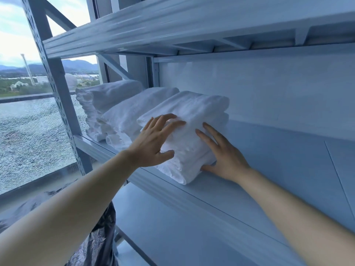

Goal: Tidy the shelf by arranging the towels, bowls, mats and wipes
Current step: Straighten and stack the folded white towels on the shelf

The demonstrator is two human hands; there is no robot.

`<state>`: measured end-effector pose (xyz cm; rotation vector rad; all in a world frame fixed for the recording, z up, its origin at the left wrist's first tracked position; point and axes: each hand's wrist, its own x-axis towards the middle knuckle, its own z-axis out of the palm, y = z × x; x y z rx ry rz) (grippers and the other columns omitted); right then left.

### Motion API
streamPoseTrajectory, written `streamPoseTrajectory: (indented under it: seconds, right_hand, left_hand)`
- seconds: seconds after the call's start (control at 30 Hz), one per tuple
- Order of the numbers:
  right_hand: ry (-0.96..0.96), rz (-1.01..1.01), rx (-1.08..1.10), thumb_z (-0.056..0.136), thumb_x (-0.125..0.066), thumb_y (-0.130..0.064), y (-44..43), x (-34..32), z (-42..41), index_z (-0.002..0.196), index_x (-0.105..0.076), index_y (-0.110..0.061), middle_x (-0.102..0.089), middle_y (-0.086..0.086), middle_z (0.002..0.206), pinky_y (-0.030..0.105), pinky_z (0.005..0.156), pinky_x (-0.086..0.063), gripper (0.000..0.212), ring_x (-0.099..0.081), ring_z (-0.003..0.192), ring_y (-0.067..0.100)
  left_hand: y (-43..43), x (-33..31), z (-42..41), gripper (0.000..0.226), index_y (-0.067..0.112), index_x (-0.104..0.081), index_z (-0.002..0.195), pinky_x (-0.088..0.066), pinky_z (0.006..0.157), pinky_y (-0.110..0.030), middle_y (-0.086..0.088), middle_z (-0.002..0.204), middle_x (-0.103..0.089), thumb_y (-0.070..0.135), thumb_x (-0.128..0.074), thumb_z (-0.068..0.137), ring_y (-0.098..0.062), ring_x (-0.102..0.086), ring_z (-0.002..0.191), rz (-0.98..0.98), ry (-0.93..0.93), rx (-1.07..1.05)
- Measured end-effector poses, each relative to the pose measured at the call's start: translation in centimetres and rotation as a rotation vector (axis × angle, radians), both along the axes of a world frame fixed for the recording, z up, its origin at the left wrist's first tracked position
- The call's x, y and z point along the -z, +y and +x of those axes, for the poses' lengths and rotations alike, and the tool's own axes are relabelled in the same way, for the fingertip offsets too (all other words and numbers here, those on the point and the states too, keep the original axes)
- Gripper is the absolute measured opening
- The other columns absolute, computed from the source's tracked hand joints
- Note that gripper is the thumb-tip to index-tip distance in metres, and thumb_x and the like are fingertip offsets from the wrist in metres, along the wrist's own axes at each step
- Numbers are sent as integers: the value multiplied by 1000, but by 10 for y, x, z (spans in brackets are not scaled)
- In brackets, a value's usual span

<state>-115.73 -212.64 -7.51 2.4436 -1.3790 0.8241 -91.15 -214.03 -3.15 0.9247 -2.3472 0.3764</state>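
Towels: folded stack (194,129) at frame centre on shelf (221,191), pressed between flat, unclenched left hand (153,143) and right hand (224,154), grip grasping nothing, near front lip, liable to slump if nudged unevenly.

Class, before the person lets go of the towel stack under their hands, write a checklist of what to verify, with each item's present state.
1. Nearest towel stack rests fully on the shelf board: ok.
2. Left hand flat on its top: ok.
3. Right hand steadies its right side: ok.
4. Stack lined up with the middle towel stack: cannot tell.
5. Free shelf space to the right: ok.
6. Bowls, mats, wipes placed: cannot tell, none in view.
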Motion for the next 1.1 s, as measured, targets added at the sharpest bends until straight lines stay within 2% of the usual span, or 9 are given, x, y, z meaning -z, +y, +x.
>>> streamPoseTrajectory:
  seconds: [0.17, 0.27, 0.4, 0.5, 0.6, 0.67, 0.77, 0.93, 1.1]
  right_hand:
    - [-34, 30, 6, 66, -79, -39, -1, 1, 1, 139, 7, -52, 12, -18, 154, 39, 85, -50, 113, -7, 141, 9]
    - [-90, 18, -36, 67, -78, -31, -6, 6, 7, 140, 4, -50, 9, -19, 154, 41, 94, -48, 111, -8, 143, 12]
    - [-134, -13, -92, 71, -76, -22, -14, 14, 21, 145, -4, -44, 6, -15, 155, 44, 101, -41, 106, -9, 144, 21]
    - [-132, -19, -119, 72, -75, -22, -15, 14, 19, 144, -5, -46, 8, -21, 153, 37, 101, -38, 103, -8, 144, 16]
    - [-126, -35, -119, 73, -75, -21, -14, 12, 16, 142, -7, -45, 4, -22, 152, 27, 96, -33, 100, -10, 143, 11]
    - [-127, -27, -107, 73, -75, -19, -14, 11, 15, 141, -7, -45, 3, -23, 151, 24, 95, -30, 100, -10, 142, 9]
    - [-136, -16, -86, 72, -76, -17, -14, 9, 13, 140, -6, -44, 3, -21, 151, 24, 93, -32, 101, -10, 142, 9]
    - [-121, -5, -53, 73, -75, -19, -12, 11, 13, 140, -5, -45, 5, -21, 151, 24, 90, -34, 101, -11, 142, 12]
    - [-120, -2, 24, 75, -72, -23, -6, 15, 16, 144, -7, -43, 7, -25, 150, 34, 91, -44, 97, -13, 141, 12]
  left_hand:
    - [-2, 5, -18, 84, 38, -25, 141, -20, 110, -59, 4, 148, -29, 75, -50, 70, -21, -24, 139, -16, 46, -107]
    - [-1, 4, -23, 81, 41, -31, 137, -17, 111, -57, 8, 145, -34, 70, -60, 67, -17, -26, 137, 30, 105, -140]
    - [-2, 4, -16, 78, 37, -35, 134, -27, 107, -57, 7, 141, -38, 64, -60, 66, -19, -31, 133, 2, 110, -143]
    - [-4, 5, -8, 84, 39, -30, 138, -29, 106, -56, 5, 143, -35, 74, -54, 65, -21, -31, 133, 5, 65, -141]
    - [-8, 7, -4, 97, 37, -20, 143, -22, 110, -57, 3, 148, -28, 83, -48, 63, -23, -24, 138, -22, -49, -151]
    - [-9, 9, -6, 100, 33, -19, 145, -15, 112, -58, 0, 150, -25, 81, -50, 63, -24, -20, 139, -11, -64, -149]
    - [-10, 9, -14, 100, 31, -21, 145, -12, 112, -58, -3, 149, -26, 78, -53, 63, -25, -20, 138, -10, -62, -142]
    - [-13, 7, -14, 93, 37, -31, 138, -23, 109, -53, 2, 140, -38, 82, -53, 59, -23, -31, 131, -58, -27, -144]
    - [-9, 7, -18, 88, 38, -36, 133, -25, 106, -49, 4, 137, -38, 78, -58, 58, -23, -32, 130, -79, -37, -172]
